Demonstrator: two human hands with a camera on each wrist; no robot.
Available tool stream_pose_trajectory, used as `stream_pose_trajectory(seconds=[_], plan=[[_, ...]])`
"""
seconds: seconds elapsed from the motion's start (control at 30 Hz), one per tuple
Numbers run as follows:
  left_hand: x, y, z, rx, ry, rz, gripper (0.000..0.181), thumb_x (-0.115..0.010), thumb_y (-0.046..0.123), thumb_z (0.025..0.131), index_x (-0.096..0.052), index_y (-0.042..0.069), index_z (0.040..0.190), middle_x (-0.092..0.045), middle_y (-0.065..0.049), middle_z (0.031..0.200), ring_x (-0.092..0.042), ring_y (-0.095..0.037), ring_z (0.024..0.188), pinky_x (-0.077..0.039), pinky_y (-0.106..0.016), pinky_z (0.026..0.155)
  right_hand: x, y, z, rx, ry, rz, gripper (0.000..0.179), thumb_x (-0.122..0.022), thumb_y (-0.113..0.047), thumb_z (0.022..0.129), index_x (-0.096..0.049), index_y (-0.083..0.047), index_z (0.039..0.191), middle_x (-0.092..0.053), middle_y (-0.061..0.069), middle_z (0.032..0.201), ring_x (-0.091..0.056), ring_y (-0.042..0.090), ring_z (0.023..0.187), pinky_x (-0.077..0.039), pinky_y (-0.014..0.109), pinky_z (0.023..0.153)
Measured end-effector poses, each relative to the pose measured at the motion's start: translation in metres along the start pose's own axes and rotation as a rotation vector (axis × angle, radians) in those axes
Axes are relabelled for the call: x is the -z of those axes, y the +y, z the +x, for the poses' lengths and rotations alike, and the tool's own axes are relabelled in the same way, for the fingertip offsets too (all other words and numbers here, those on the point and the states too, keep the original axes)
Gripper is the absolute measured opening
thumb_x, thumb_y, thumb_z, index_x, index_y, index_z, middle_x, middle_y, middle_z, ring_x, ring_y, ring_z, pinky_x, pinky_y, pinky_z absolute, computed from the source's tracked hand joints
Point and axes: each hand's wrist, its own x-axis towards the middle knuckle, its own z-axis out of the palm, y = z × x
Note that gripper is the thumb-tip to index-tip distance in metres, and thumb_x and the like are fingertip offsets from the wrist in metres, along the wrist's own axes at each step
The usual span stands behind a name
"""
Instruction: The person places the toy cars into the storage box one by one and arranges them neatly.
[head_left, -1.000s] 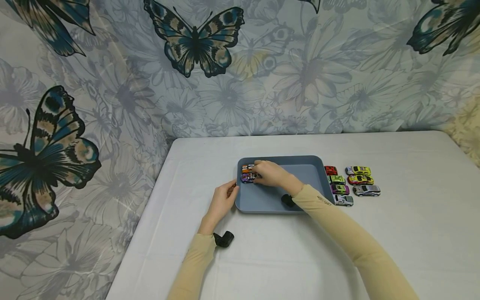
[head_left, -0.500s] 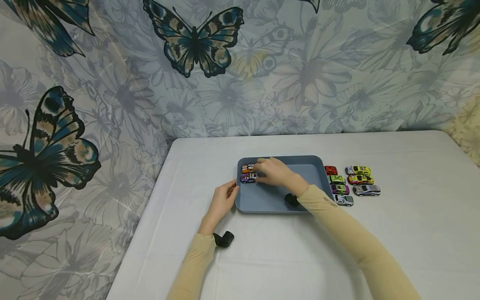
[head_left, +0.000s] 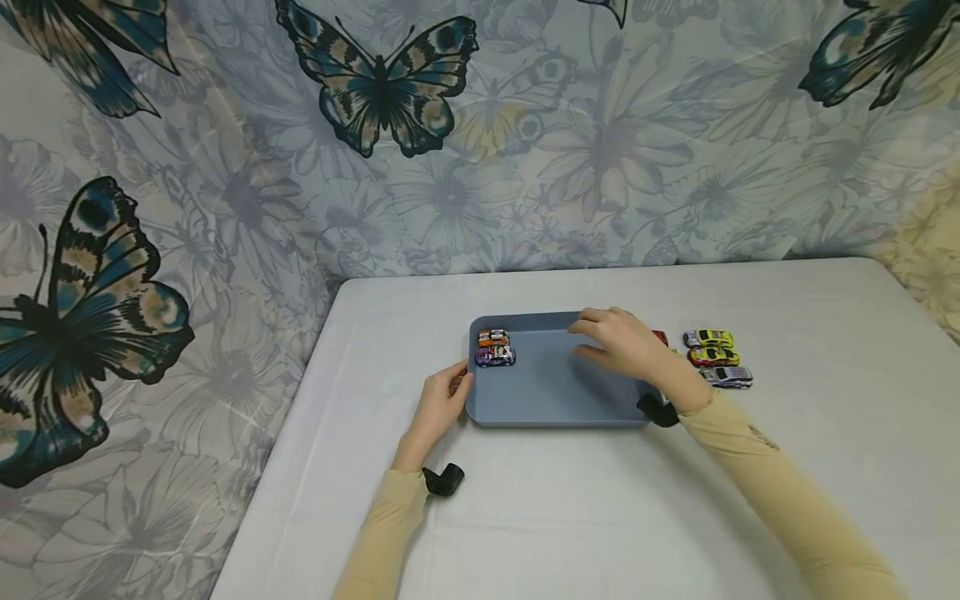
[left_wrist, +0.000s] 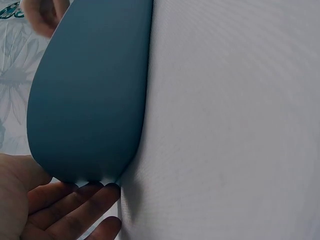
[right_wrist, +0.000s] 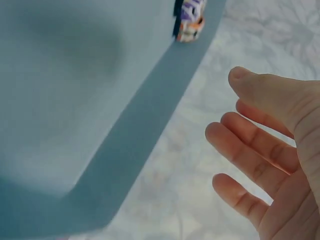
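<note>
A grey-blue tray (head_left: 558, 417) lies on the white table. Two toy cars stand in its far left corner, an orange one (head_left: 493, 337) and a purple one (head_left: 496, 357). My left hand (head_left: 438, 404) touches the outside of the tray's left wall, fingertips against it as the left wrist view shows. Over the right part of the tray, my right hand (head_left: 630, 346) hovers with spread, slightly bent fingers and nothing between them, its palm and fingers plain in the right wrist view.
Right of the tray, yellow (head_left: 708, 338), yellow-red (head_left: 713, 357) and silver (head_left: 727, 377) toy cars stand in a column. A red car (head_left: 660, 337) peeks out behind my right hand, which hides others beside the tray. A butterfly-patterned cloth (head_left: 525, 208) hangs behind the table (head_left: 570, 517).
My right hand has let go of the purple car and moved right across the tray, now covering part of the nearer car column. The left hand has stayed at the tray's left wall.
</note>
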Motion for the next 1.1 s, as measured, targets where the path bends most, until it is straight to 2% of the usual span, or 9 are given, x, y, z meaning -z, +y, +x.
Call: stream_pose_trajectory(seconds=[0.23,0.37,0.47,0.57,0.7,0.87,1.1], plan=[[0.002,-0.001,0.000,-0.006,0.003,0.010,0.037,-0.051,0.014,0.097,-0.052,-0.007,0.127,-0.063,-0.020,0.112,-0.064,-0.021,0.093,-0.054,-0.025,0.076,0.020,0.019,-0.053,-0.038,0.059,-0.054,0.028,-0.080,-0.007,0.069,-0.069,-0.001,0.094,-0.062,0.010,0.088,-0.059,0.020,0.069,-0.047,0.041,0.061],[0.004,-0.001,-0.001,-0.001,0.020,0.007,0.037,-0.051,0.014,0.096,-0.053,-0.007,0.126,-0.063,-0.020,0.112,-0.064,-0.022,0.093,-0.053,-0.025,0.076,0.027,0.029,-0.081,-0.055,0.133,-0.058,0.031,-0.081,-0.003,0.063,-0.069,0.000,0.091,-0.064,0.011,0.085,-0.060,0.024,0.069,-0.048,0.043,0.059],[0.005,-0.001,-0.001,-0.003,0.034,0.004,0.036,-0.052,0.013,0.096,-0.054,-0.007,0.125,-0.063,-0.020,0.111,-0.064,-0.023,0.092,-0.054,-0.026,0.076,0.030,0.037,-0.101,-0.094,0.158,-0.054,0.032,-0.081,-0.001,0.061,-0.069,0.001,0.091,-0.064,0.013,0.086,-0.061,0.029,0.070,-0.049,0.046,0.060],[0.005,-0.001,-0.002,-0.010,0.034,0.008,0.036,-0.052,0.013,0.096,-0.054,-0.007,0.125,-0.063,-0.020,0.111,-0.064,-0.023,0.092,-0.054,-0.026,0.076,0.033,0.043,-0.120,-0.166,0.158,-0.047,0.031,-0.080,0.001,0.061,-0.068,0.002,0.091,-0.065,0.017,0.088,-0.062,0.034,0.072,-0.049,0.049,0.062],[0.005,-0.001,-0.002,-0.012,0.029,0.007,0.036,-0.052,0.013,0.096,-0.054,-0.007,0.125,-0.063,-0.020,0.111,-0.064,-0.023,0.092,-0.054,-0.026,0.076,0.037,0.048,-0.138,-0.231,0.151,-0.070,0.030,-0.080,-0.001,0.062,-0.068,0.001,0.090,-0.065,0.014,0.086,-0.063,0.031,0.067,-0.050,0.048,0.061],[0.003,-0.002,-0.002,-0.010,0.023,0.007,0.036,-0.052,0.014,0.096,-0.054,-0.007,0.125,-0.063,-0.020,0.112,-0.064,-0.023,0.093,-0.054,-0.026,0.077,0.039,0.053,-0.154,-0.272,0.130,-0.098,0.032,-0.081,-0.003,0.061,-0.068,0.001,0.090,-0.064,0.012,0.084,-0.061,0.028,0.062,-0.049,0.047,0.058],[-0.001,-0.001,-0.001,-0.010,0.010,0.001,0.036,-0.051,0.014,0.096,-0.053,-0.007,0.126,-0.063,-0.020,0.110,-0.064,-0.022,0.092,-0.054,-0.026,0.075,0.038,0.062,-0.173,-0.359,0.063,-0.103,0.034,-0.081,-0.004,0.062,-0.067,0.004,0.092,-0.063,0.019,0.089,-0.061,0.036,0.068,-0.047,0.052,0.062]])
